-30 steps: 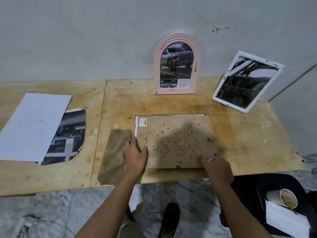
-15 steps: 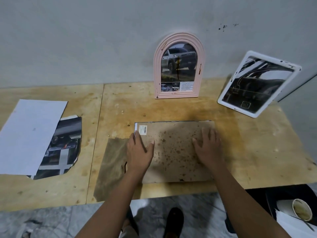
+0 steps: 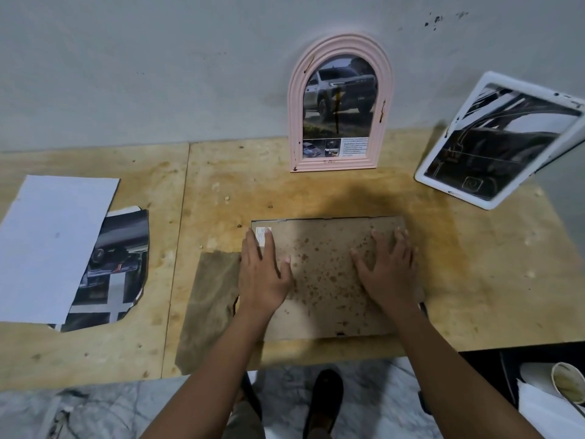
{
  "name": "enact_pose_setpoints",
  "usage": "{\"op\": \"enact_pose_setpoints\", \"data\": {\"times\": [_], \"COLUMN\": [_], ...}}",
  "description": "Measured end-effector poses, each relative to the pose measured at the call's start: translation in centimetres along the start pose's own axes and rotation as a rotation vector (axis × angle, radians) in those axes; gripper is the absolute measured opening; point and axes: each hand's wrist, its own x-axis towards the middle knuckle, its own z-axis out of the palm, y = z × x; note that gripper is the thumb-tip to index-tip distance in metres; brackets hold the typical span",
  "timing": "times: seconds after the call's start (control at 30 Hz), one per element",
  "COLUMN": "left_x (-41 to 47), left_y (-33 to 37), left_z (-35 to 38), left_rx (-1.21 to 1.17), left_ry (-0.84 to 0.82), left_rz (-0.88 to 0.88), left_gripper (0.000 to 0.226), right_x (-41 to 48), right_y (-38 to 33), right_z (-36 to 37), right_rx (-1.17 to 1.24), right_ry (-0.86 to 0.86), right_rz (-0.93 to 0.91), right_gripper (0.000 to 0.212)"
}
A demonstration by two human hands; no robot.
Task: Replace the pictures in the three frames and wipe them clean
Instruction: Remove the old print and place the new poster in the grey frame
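Pressing on frame (image 3: 329, 280) with left hand (image 3: 262, 274) and right hand (image 3: 387, 274): fingers straight, spread, palms flat on spotted backing, pinching nothing. Lies face-down at near-middle of table (image 3: 474, 280), near edge close to lip. Behind, propped on wall: pink frame (image 3: 340, 106) upright, white frame (image 3: 503, 141) tilted, both drip-stained, so likely not yet wiped. Well left: paper (image 3: 53, 245) overlapping cut picture (image 3: 120, 255). Just left of frame: brown sheet (image 3: 210, 305), touching or tucked under, cannot tell.

Risks, as judgement:
- Skewing backing through uneven push, left against right, then seating crooked or creasing any picture inside (cannot tell if inside).
- Cracking glass underneath through hard lean at middle.
- Tipping off lip through pull toward body.
- Scratching or smearing glass face through sliding on gritty, stained wood.
- Knocking white frame over on later reach, given mere prop.
- Leaving tabs unlatched: too small to judge.
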Motion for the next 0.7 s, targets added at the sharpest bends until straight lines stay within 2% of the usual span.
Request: {"op": "enact_pose_setpoints", "data": {"times": [0.33,0.57,0.63,0.7], "left_x": [0.7,0.6,-0.2,-1.6], "left_y": [-0.3,-0.2,-0.3,-0.6], "left_z": [0.3,-0.3,-0.6,-0.8], "left_rx": [-0.018,-0.186,-0.21,-0.261], "left_ry": [0.007,0.028,0.027,0.01], "left_rz": [-0.02,-0.073,-0.057,-0.055], "left_gripper": [0.066,0.07,0.07,0.067], "right_x": [0.1,-0.1,-1.2,-3.1], "right_y": [-0.1,-1.0,-1.6,-2.1], "right_z": [1.2,1.4,1.2,1.2], "right_rx": [-0.095,-0.073,-0.062,-0.016], "right_ry": [0.124,0.034,-0.015,-0.079], "right_rz": [-0.004,0.032,-0.044,-0.196], "right_gripper": [0.064,0.074,0.075,0.074]}}
